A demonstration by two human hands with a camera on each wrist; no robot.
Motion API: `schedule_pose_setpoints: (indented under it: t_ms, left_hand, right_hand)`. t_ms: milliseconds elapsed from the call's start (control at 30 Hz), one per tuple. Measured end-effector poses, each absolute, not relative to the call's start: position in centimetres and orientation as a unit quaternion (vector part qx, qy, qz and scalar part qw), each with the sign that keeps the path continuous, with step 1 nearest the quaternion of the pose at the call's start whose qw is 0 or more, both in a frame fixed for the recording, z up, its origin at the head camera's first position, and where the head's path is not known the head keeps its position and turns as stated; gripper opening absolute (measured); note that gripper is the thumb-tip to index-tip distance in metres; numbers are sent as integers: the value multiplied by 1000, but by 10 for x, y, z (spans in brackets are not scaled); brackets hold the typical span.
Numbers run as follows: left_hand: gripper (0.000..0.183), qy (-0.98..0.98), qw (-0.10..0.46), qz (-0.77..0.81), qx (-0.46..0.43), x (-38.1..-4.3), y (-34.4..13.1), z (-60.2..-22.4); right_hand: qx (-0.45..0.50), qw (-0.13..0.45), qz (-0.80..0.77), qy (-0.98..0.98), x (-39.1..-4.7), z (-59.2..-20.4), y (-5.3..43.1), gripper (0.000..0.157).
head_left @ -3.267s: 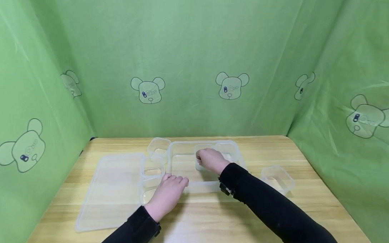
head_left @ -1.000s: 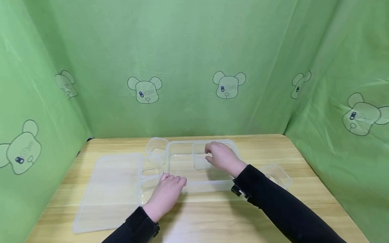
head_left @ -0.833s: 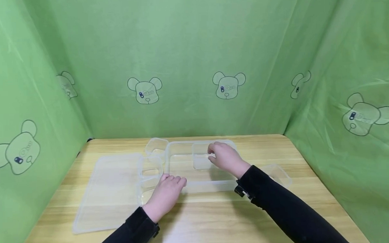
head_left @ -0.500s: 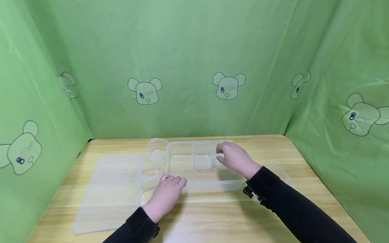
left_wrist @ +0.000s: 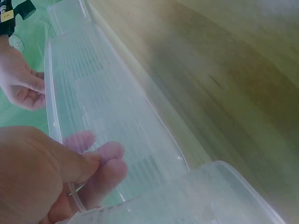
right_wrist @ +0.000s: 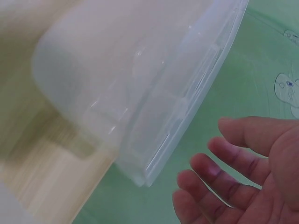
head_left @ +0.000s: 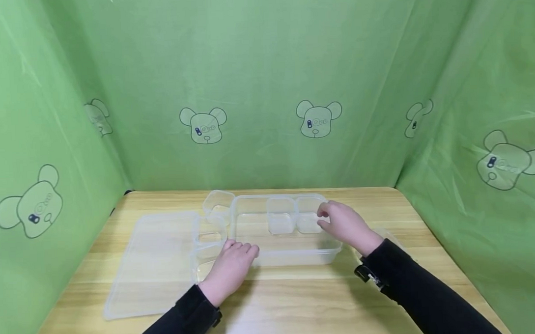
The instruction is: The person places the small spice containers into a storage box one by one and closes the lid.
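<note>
A large clear plastic box (head_left: pixel 293 258) stands at the back middle of the table. Inside it, along the back wall, two small clear containers (head_left: pixel 282 224) sit side by side. My left hand (head_left: pixel 232 266) pinches the box's front rim near the left corner; the left wrist view shows the thumb (left_wrist: pixel 70 163) outside and the fingertips seen through the wall. Above the right end of the box, my right hand (head_left: pixel 345 224) hovers with fingers apart and nothing between them. In the right wrist view its loosely bent fingers (right_wrist: pixel 219 175) are clear of the box wall (right_wrist: pixel 154 126).
Several small clear containers (head_left: pixel 210 236) stand left of the box. Left of those lies a flat translucent lid (head_left: pixel 151 269). Another small container (head_left: pixel 388 235) is mostly hidden behind the right forearm. Green cloth (head_left: pixel 258 152) encloses the wooden table (head_left: pixel 281 314) at the back and sides.
My right hand has let go of a small container inside the large box and moved right, uncovering both containers. The left hand stays on the rim.
</note>
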State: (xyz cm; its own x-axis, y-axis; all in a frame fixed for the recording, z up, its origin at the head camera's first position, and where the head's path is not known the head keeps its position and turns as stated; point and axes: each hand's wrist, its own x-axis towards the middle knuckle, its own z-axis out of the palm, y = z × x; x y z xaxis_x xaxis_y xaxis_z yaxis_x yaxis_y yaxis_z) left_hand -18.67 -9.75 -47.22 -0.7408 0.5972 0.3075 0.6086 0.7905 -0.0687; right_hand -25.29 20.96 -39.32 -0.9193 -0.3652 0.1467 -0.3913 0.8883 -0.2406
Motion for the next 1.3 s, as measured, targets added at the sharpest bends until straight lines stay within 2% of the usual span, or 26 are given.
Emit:
schedule_pose_setpoints:
  t_ms: [833, 1300]
  left_hand:
    - [31, -933, 159, -16, -322, -187, -98, -472]
    - [30, -933, 159, -9, -322, -186, -97, -472]
  right_hand:
    - [168, 80, 126, -974, -233, -402, 264, 11]
    - [136, 51, 116, -983, -215, -405, 286, 13]
